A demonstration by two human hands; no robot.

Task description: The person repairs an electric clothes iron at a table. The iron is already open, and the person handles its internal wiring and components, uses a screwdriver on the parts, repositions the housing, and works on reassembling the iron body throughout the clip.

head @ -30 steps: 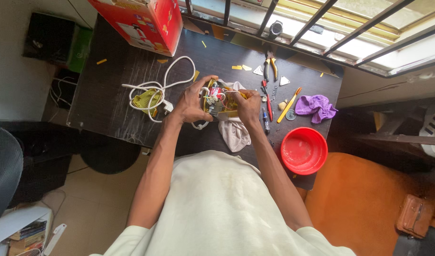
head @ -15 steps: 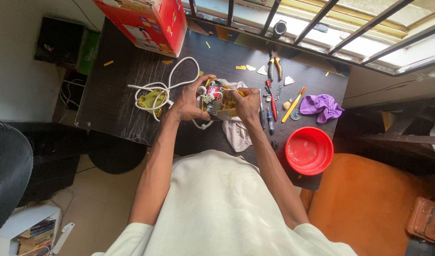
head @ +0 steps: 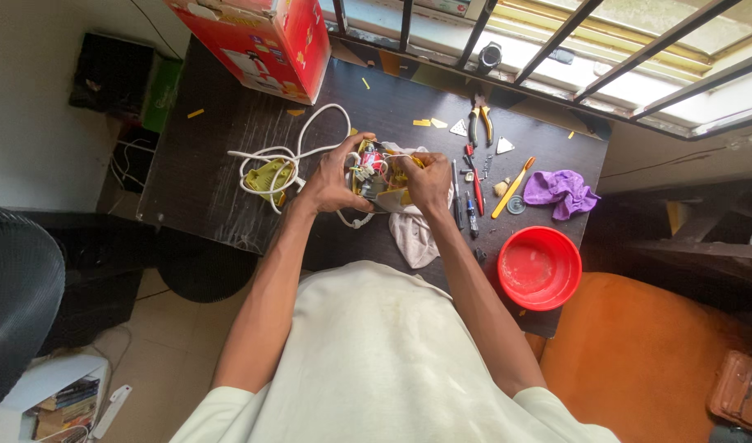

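No real shift since earlier: left hand (head: 331, 182) & right hand (head: 429, 182) grip opened device (head: 378, 174).

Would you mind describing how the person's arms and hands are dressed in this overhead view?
Both arms are bare from the short sleeves down; the left hand and right hand wear no gloves. No watch, ring or bracelet shows, though the wrists are small in the picture. The short sleeves belong to a plain cream T-shirt without visible print, loose at the shoulders.
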